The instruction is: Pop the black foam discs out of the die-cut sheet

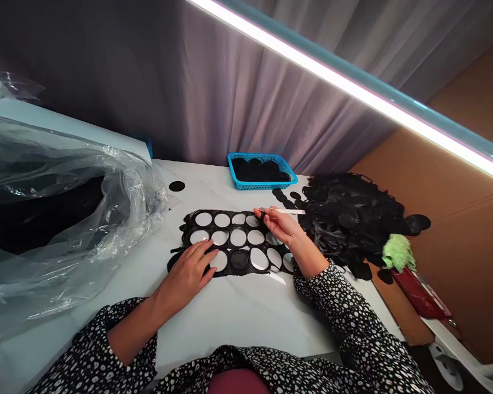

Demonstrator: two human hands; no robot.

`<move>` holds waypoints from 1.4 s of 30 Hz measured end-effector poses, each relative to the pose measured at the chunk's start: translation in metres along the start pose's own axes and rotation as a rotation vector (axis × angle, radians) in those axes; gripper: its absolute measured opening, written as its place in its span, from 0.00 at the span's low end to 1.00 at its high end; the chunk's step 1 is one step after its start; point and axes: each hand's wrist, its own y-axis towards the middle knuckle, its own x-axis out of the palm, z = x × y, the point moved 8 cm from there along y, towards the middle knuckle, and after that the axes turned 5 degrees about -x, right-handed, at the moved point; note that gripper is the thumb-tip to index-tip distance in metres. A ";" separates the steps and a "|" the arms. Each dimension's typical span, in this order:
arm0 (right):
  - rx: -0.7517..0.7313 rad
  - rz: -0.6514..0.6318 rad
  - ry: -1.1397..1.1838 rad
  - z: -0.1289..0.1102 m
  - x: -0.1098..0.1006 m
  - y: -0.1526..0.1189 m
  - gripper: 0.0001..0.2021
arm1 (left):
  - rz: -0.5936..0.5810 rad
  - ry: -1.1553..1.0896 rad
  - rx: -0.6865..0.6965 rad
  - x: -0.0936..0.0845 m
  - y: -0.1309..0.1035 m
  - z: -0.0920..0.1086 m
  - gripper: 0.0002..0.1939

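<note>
Around the black sheet (230,262), free desk (238,312) lies at six o'clock; a plastic bag (135,191) blocks nine; a blue basket (267,186) one; a black heap (349,219) three.

The bag (136,191) is thin, crinkled, glossy plastic, and the basket (263,186) is stiffer plastic. The tabletop (230,312) looks smooth with a slight sheen, the holed sheet (229,228) dull and pliable, the curtain (230,82) soft cloth, the rag (397,251) rough and fluffy.
</note>
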 end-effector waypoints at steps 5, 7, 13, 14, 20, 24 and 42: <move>0.033 -0.158 0.084 0.018 0.040 -0.004 0.15 | -0.030 0.002 0.029 0.003 -0.007 0.007 0.17; 0.037 -0.239 0.001 0.025 0.057 -0.007 0.14 | -0.022 0.006 0.016 0.005 -0.007 0.005 0.19; -0.124 -0.455 -0.645 0.051 0.093 -0.021 0.14 | -0.014 0.066 -0.036 0.009 -0.007 -0.005 0.25; -0.159 -0.504 -0.770 0.057 0.097 -0.026 0.13 | -0.018 0.075 -0.033 0.010 -0.008 -0.005 0.24; -0.304 -0.570 -1.051 0.070 0.098 -0.041 0.11 | -0.050 0.072 -0.033 0.012 -0.011 -0.007 0.25; -0.367 -0.586 -1.101 0.068 0.098 -0.041 0.09 | -0.052 0.081 -0.034 0.013 -0.012 -0.007 0.25; -0.716 0.045 -1.522 -0.030 0.071 0.019 0.06 | 0.007 0.073 -0.031 0.011 -0.018 -0.010 0.22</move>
